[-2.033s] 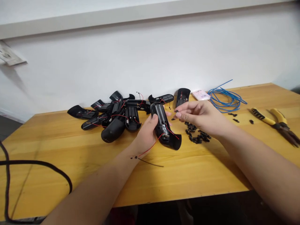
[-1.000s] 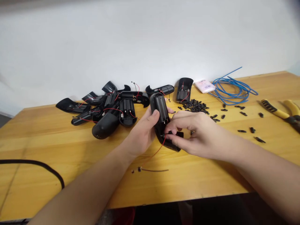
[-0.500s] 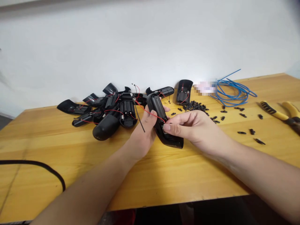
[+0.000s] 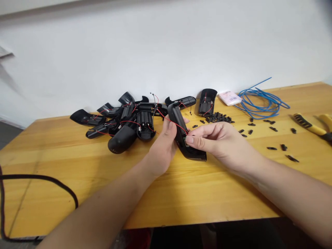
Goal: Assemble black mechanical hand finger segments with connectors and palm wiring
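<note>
My left hand (image 4: 163, 147) is wrapped round a black plastic handle shell (image 4: 193, 152), held tilted above the wooden table (image 4: 181, 193). A red wire (image 4: 172, 121) runs out of the shell toward the pile behind it. My right hand (image 4: 219, 141) pinches with thumb and forefinger at the shell's inner middle, where a small part sits; what the fingertips hold is too small to name. Behind my hands lies a pile of similar black shells (image 4: 124, 121) with red wires.
Several small black clips (image 4: 219, 118) are scattered right of the pile. A coil of blue wire (image 4: 261, 102), a pink-white packet (image 4: 229, 98) and yellow-handled pliers (image 4: 311, 126) lie at the right. A black cable (image 4: 38, 180) curves across the table's left end.
My right hand came from above the clips to the shell and now pinches inside it. The red and black wire that lay on the table has swung up behind the shell.
</note>
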Motion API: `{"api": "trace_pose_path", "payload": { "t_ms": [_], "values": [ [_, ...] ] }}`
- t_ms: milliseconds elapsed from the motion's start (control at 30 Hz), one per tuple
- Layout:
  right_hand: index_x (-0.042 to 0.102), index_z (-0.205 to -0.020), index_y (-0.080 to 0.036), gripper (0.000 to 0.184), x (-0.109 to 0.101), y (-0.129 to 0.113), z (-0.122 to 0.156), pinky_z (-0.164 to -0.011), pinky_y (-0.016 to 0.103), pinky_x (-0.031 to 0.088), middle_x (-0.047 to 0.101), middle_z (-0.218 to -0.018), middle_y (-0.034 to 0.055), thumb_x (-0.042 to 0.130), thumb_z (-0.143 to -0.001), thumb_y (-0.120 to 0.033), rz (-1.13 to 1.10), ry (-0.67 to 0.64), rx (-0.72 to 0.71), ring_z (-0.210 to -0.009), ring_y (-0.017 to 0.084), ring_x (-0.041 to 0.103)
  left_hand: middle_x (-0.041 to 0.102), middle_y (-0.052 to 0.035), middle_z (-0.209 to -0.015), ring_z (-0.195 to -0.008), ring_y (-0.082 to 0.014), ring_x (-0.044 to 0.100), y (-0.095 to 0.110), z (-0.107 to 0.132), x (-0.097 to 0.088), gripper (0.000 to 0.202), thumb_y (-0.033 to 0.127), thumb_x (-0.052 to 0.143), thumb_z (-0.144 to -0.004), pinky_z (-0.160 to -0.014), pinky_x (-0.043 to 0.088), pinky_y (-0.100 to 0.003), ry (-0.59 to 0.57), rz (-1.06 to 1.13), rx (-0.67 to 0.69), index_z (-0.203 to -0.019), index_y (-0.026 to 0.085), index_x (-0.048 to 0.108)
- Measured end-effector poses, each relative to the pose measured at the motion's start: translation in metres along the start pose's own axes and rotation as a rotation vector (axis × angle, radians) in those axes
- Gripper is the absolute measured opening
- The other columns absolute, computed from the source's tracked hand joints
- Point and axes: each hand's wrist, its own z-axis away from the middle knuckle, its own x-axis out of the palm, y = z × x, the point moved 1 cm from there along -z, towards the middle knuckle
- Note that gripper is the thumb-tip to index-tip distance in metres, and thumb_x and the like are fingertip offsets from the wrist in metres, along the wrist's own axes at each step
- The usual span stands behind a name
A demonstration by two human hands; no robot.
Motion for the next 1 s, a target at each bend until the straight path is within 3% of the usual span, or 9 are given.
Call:
{"api": "trace_pose_path", "payload": {
  "t_ms": [133,367,533,833,1000],
  "values": [
    [0.085,-0.076,-0.022,0.027,0.001,0.002,-0.001,-0.062,0.021,0.052,0.078,-0.079,0.0034,0.101,-0.057,-0.029,-0.051,0.019,0.003,-0.068,0.011,0.063,0.063,-0.0037,-0.13,-0.13,-0.0237,0.059,-0.001,-0.001,0.0,0.043,0.064,0.059,-0.097,-0.105,0.055,-0.039,0.002,-0.01,0.012,-0.117,0.027,0.053],
    [0.085,-0.077,-0.021,0.028,-0.002,0.006,-0.004,-0.06,0.022,0.05,0.078,-0.078,0.0044,0.101,-0.058,-0.033,-0.02,-0.006,0.026,-0.065,0.011,0.063,0.062,-0.0038,-0.133,-0.133,-0.024,0.058,-0.001,-0.001,-0.003,0.046,0.064,0.06,-0.096,-0.108,0.053,-0.041,-0.023,-0.039,0.035,-0.124,0.029,0.052],
    [0.084,-0.076,-0.018,0.037,0.0,0.006,-0.004,-0.059,0.023,0.053,0.078,-0.077,0.0059,0.104,-0.049,-0.036,-0.006,-0.004,0.057,-0.063,0.012,0.064,0.064,-0.0039,-0.131,-0.134,-0.0243,0.057,-0.001,0.0,-0.005,0.045,0.06,0.065,-0.095,-0.112,0.049,-0.039,-0.064,0.016,0.008,-0.125,0.027,0.059],
    [0.084,-0.075,-0.016,0.043,0.006,0.022,-0.015,-0.057,0.023,0.049,0.076,-0.073,0.0056,0.104,-0.044,-0.037,-0.064,0.057,-0.012,-0.06,0.011,0.062,0.069,-0.0036,-0.119,-0.119,-0.0208,0.067,0.001,-0.006,-0.002,0.019,0.035,0.056,-0.103,-0.108,0.053,-0.039,0.059,0.13,-0.035,-0.117,0.023,0.061],
    [0.083,-0.077,-0.014,0.044,0.005,0.026,-0.016,-0.059,0.024,0.048,0.077,-0.075,0.0067,0.103,-0.047,-0.041,-0.071,0.076,-0.025,-0.06,0.011,0.061,0.071,-0.0041,-0.113,-0.117,-0.0204,0.069,0.003,-0.008,0.002,0.019,0.028,0.047,-0.106,-0.11,0.052,-0.04,0.092,0.181,-0.075,-0.117,0.022,0.061]
  ]
}}
